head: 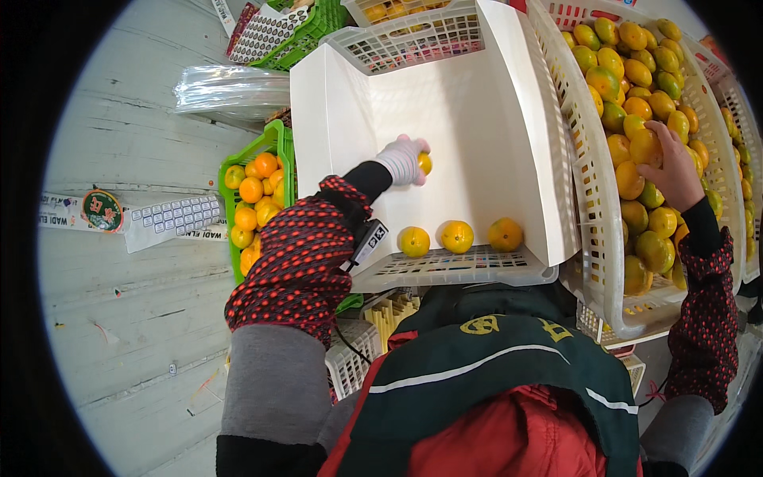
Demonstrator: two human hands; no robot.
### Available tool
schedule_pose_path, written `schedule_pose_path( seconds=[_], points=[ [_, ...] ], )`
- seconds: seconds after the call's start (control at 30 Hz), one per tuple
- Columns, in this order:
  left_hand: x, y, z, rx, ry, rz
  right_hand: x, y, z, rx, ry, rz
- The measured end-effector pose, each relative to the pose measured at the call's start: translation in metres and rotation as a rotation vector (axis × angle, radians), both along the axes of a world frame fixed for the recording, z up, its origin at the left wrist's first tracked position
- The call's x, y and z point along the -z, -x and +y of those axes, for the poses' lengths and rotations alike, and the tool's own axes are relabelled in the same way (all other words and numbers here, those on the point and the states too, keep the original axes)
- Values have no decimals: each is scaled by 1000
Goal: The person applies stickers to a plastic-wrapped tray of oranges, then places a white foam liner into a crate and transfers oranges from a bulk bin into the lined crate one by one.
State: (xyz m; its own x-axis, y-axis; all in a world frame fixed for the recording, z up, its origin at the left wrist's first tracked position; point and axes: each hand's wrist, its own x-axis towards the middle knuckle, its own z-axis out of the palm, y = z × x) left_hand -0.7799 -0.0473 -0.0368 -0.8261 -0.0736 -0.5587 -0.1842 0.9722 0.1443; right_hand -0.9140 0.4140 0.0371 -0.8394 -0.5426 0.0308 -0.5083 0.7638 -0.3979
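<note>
My left hand [400, 160], in a pale striped fingerless glove, reaches into a crate lined with white paper [453, 107]. Its fingers close around a yellow-orange mandarin [425, 163], which they partly hide. Along the near side of the lined crate sit three mandarins in a row: one at the left [415, 241], another in the middle [457, 237] and a third at the right [505, 234]. My bare right hand [673, 167] is over a white plastic crate [596, 238] of mandarins, its thumb and fingers around an orange one [646, 147] on the pile.
To the left stands a green basket of oranger mandarins [252, 190]. Clear plastic bags [229, 89] lie behind it. A sticker sheet [173, 216] and a printed strip are on the pale surface at left. Another fruit crate [736, 149] adjoins at far right.
</note>
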Motion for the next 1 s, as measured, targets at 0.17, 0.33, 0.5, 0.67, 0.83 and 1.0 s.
schedule_pose_path(
  seconds=[0.17, 0.33, 0.5, 0.67, 0.83, 1.0],
  points=[
    [55, -17, 2, 124, 260, -286, 6, 14, 4, 5, 75, -89],
    [78, -41, -17, 185, 51, -263, -6, 10, 8, 183, 526, -674],
    [86, -47, -26, 356, 83, -342, -28, -1, 12, 193, 1075, -1200],
    [74, -46, -14, 405, 205, -553, -40, -3, 16, 21, 1261, -1476],
    [-14, -6, 8, -26, -177, 87, -58, -15, 7, -69, 1251, -1422],
    [-100, 15, 94, -428, -1591, -52, -71, -56, -58, -66, 886, -811]
  ],
)
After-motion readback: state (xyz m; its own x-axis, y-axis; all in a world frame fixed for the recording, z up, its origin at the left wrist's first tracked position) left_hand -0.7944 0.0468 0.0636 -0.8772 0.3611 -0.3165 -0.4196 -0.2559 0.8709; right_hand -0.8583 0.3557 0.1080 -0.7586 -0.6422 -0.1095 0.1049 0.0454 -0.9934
